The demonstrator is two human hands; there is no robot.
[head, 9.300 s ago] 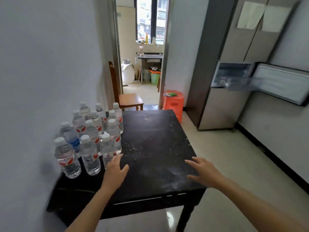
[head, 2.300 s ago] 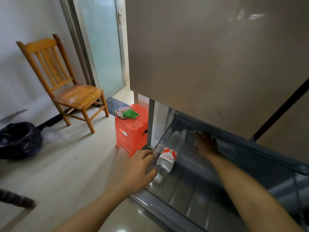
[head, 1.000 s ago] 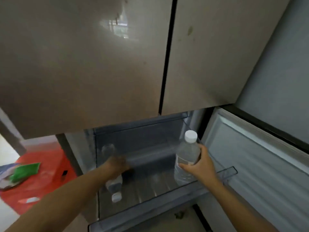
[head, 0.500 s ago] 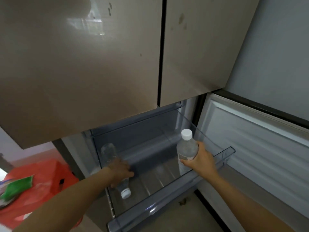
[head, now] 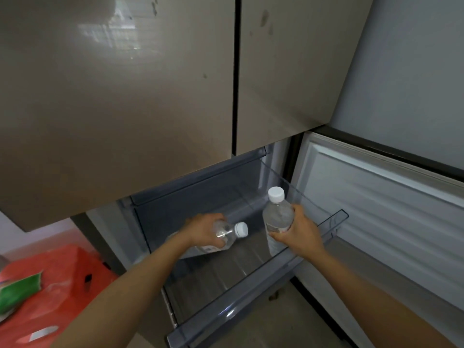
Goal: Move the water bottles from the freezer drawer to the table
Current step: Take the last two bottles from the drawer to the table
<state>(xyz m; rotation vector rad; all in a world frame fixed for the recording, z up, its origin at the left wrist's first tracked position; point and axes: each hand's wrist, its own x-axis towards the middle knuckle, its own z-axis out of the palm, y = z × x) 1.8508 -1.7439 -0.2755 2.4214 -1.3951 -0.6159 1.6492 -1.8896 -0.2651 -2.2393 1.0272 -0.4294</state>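
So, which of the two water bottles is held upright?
The right hand holds it: that water bottle stands upright, white cap on top. The left hand holds the other bottle tilted almost flat, cap pointing right.

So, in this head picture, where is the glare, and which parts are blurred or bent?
Head view: window glare sits on the left door; the stool in the lower left corner is smeared; the wide lens slants the door lines; the tilted bottle in the left hand and the upright bottle in the right hand look fairly sharp.
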